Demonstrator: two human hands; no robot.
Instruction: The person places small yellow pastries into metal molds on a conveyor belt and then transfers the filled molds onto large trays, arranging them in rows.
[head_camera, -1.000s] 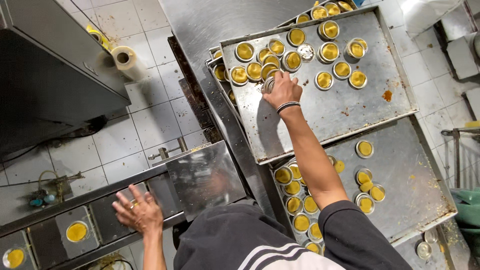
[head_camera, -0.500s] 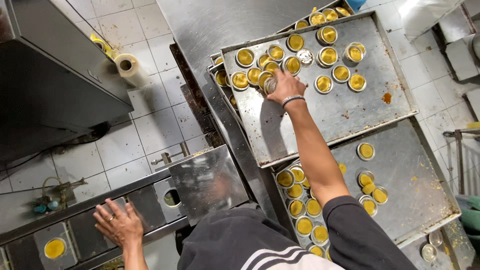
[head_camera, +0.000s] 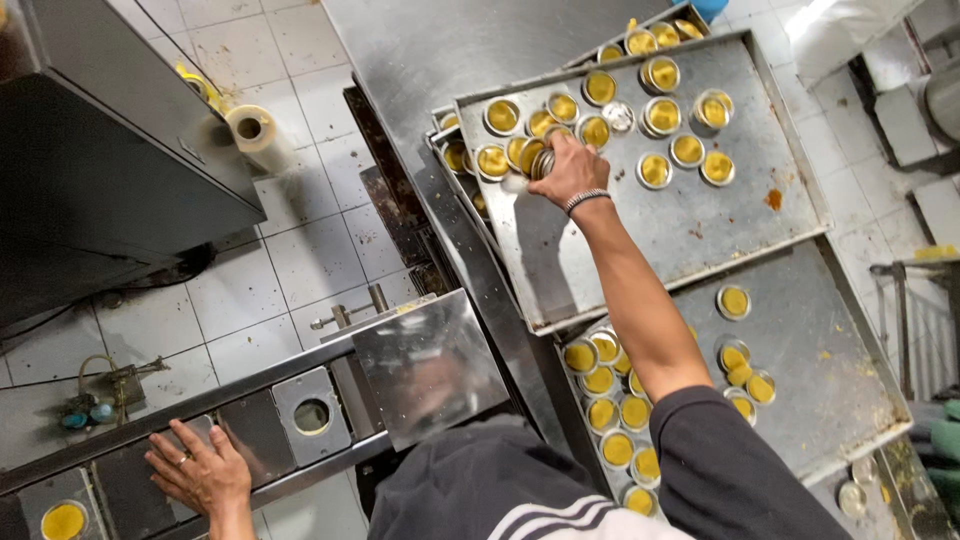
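My right hand (head_camera: 570, 170) has its grip closed around a small stack of round metal moulds (head_camera: 540, 160) with yellow filling, at the near-left cluster on the upper baking tray (head_camera: 690, 230). My left hand (head_camera: 200, 475) lies flat and spread on the steel machine top (head_camera: 250, 440), further left than half a second ago.

bright overhead light, glare on the steel trays (head_camera: 700, 230), corners slightly blurred.
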